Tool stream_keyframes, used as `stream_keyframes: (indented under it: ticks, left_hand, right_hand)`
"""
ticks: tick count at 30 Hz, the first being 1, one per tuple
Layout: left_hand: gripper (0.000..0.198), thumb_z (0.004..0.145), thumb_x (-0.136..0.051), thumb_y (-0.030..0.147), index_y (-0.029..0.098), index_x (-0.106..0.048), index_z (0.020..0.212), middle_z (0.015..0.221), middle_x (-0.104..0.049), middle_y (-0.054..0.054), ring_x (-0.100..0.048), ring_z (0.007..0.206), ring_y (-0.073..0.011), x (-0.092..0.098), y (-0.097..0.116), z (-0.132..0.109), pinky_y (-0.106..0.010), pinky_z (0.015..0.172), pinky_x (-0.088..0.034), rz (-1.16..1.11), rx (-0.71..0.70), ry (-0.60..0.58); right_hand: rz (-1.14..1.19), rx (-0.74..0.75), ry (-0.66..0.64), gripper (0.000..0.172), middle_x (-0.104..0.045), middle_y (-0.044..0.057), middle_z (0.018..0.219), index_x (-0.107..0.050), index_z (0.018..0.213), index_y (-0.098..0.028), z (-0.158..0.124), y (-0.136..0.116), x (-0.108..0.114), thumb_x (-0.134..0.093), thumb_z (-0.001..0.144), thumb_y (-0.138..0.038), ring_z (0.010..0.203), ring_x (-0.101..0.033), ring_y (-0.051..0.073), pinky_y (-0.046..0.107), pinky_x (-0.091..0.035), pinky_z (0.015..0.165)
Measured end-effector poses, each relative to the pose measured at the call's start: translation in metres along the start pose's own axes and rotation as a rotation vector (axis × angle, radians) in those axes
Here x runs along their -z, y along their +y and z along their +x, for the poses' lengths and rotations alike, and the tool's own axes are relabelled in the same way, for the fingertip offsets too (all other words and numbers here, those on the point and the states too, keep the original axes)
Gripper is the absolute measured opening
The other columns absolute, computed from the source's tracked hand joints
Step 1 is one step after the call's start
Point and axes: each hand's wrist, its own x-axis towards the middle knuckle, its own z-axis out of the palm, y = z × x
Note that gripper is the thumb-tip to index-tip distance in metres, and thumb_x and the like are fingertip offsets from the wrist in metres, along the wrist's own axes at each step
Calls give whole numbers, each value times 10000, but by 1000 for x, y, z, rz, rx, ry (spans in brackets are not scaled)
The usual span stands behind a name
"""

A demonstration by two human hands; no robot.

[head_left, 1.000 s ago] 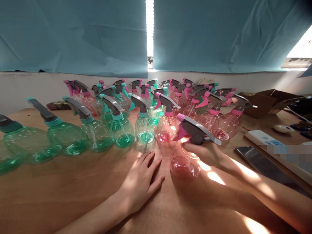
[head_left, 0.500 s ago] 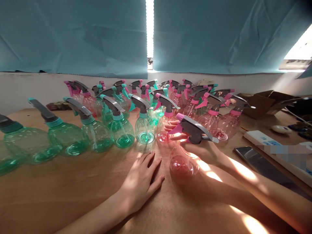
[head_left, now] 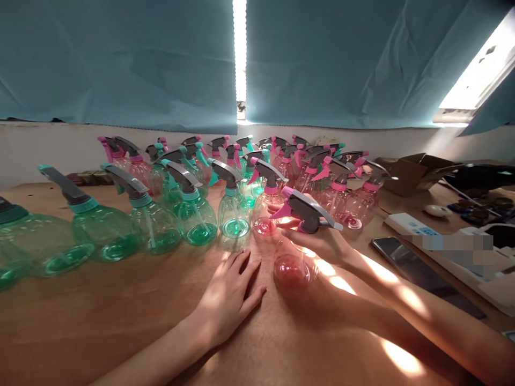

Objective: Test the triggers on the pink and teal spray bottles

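My left hand (head_left: 227, 292) lies flat on the wooden table, fingers spread, holding nothing. My right hand (head_left: 322, 241) is at the neck of a clear pink spray bottle (head_left: 295, 268) with a grey and pink trigger head. Its fingers reach out behind the trigger, and the bottle's head hides part of the grip. Just behind stands another pink spray bottle (head_left: 267, 212), close to my right fingertips. To the left, a row of green spray bottles (head_left: 197, 220) with grey and teal heads stands upright, the nearest one (head_left: 235, 214) beyond my left fingertips.
More pink and green spray bottles (head_left: 285, 166) crowd the back near the wall. At right lie a dark phone (head_left: 422, 276), a white power strip (head_left: 414, 228) and a white mouse (head_left: 438, 211). An open cardboard box (head_left: 406, 174) stands behind them. Blue curtains (head_left: 120, 64) hang above.
The view has turned slightly to the right, so everything appears shifted left. My left hand stays flat on the table, and my right hand remains at the pink spray bottle.
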Motion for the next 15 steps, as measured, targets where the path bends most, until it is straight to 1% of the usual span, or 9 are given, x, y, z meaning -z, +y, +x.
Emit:
stream_keyframes:
  ticks: [4, 7, 10, 13, 15]
  left_hand:
    - [441, 946, -479, 411, 156, -543, 1301, 1349, -527, -168, -464, 1258, -339, 8, 2, 2, -539, 1059, -346, 16, 4, -62]
    - [436, 946, -483, 400, 153, -544, 1301, 1362, -517, -172, -455, 1270, -342, 11, 4, 3, -543, 1059, -344, 29, 10, -85]
    - [430, 946, -490, 391, 146, -552, 1293, 1368, -512, -174, -454, 1271, -342, 12, 5, 4, -543, 1059, -343, 33, 13, -102]
    - [426, 949, -492, 374, 123, -558, 1287, 1360, -515, -184, -451, 1270, -346, 15, 7, 4, -549, 1059, -339, 22, 17, -123]
    - [426, 952, -489, 370, 115, -558, 1287, 1357, -515, -188, -446, 1273, -348, 16, 8, 4, -554, 1060, -335, 15, 19, -129]
  right_hand:
    - [-107, 31, 105, 461, -697, 62, 1014, -612, 1175, -231, -4, 11, -2, -722, 747, -364, 886, -663, 230, 383, -566, 725]
    - [-159, 63, 177, 356, -697, 46, 925, -671, 1053, -220, -7, 18, -5, -709, 758, -415, 854, -645, 217, 382, -545, 714]
    - [-258, 69, 181, 236, -670, 28, 821, -673, 879, -218, -11, 16, -6, -672, 791, -438, 783, -624, 201, 378, -522, 692]
    - [-396, 116, 181, 244, -664, 47, 860, -608, 756, -199, -17, 6, -3, -689, 780, -427, 795, -613, 203, 384, -507, 738]
    - [-452, 123, 169, 239, -674, 67, 933, -614, 793, -186, -22, -1, 0, -707, 768, -406, 836, -622, 211, 393, -504, 789]
